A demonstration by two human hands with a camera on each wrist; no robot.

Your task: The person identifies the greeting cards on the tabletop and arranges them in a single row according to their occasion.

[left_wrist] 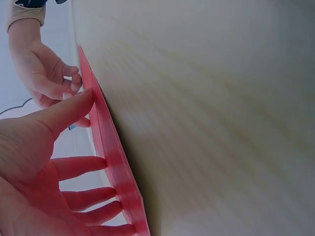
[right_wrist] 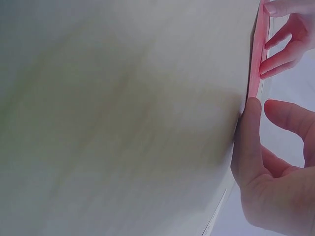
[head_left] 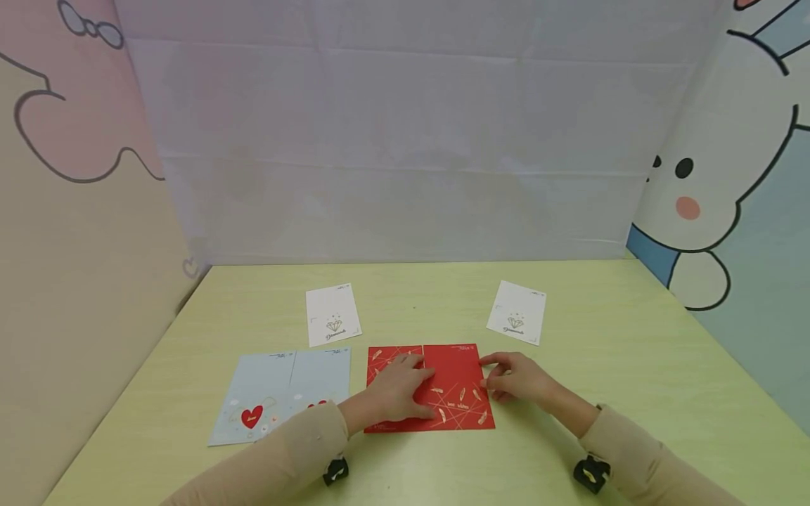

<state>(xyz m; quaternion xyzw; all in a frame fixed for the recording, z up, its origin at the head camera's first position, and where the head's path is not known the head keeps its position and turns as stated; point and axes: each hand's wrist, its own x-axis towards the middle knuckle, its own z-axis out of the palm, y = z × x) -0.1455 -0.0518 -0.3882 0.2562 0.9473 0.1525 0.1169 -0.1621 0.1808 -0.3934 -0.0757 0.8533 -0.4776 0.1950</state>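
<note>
A red card (head_left: 453, 365) with gold feather designs lies unfolded on the table, a crease line down its middle. My left hand (head_left: 400, 390) rests on its left half, fingers spread; in the left wrist view the fingertips (left_wrist: 112, 191) press on the red surface. At the card's right edge is my right hand (head_left: 519, 376), index fingertip and thumb tip set apart along that edge. The right wrist view shows the thumb (right_wrist: 252, 128) right at the card's edge, with a gap between thumb and index finger. My left forearm covers part of a light blue card (head_left: 266, 386) with red hearts.
Two small white cards with diamond drawings lie farther back, one white card (head_left: 332, 314) on the left and another white card (head_left: 517, 313) on the right. A white cloth (head_left: 411, 154) hangs behind the yellow-green table (head_left: 633, 351). Cartoon-printed walls stand on both sides.
</note>
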